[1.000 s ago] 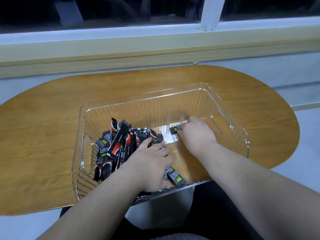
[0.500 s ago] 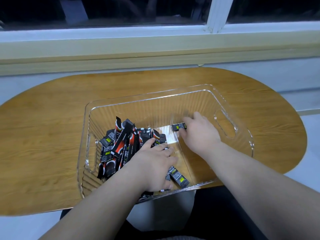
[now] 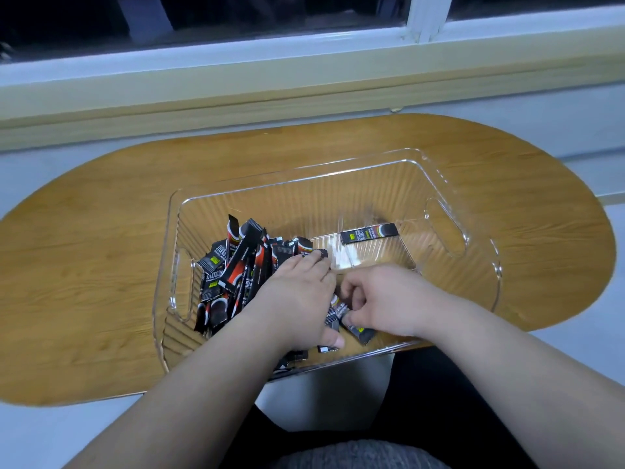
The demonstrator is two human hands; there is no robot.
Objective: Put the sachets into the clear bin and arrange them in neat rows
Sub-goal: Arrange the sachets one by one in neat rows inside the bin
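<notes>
Head view: most of the sachets [image 3: 236,275] lie in a loose heap against the left wall of the clear bin [image 3: 483,265], some on end and some slanted. They are inside it but not yet in rows. The left hand [image 3: 297,299] lies flat on the right edge of that heap, its grip wide, with fingers straight and holding nothing. I judge it is pressing the heap back so it cannot slide across the bin's floor while the other hand sorts.

The right hand [image 3: 389,302] is low by the bin's near wall, just beside the left hand. Its grip is closed, with fingers and thumb curled round one picked sachet [image 3: 362,333] at the edge of the heap. A lone sachet [image 3: 368,233] lies flat along the bin's far wall, well apart from the heap. It looks like the start of a row, and the bare floor between would take the others.

The bin sits on a wooden desk [image 3: 101,265], with its near wall at the desk's edge above the person's lap. A window sill [image 3: 236,96] runs beyond the bin's far side. The leaning heap is the main obstacle, since pulling one sachet out may topple its neighbours. The two hands also crowd each other at the near wall.
</notes>
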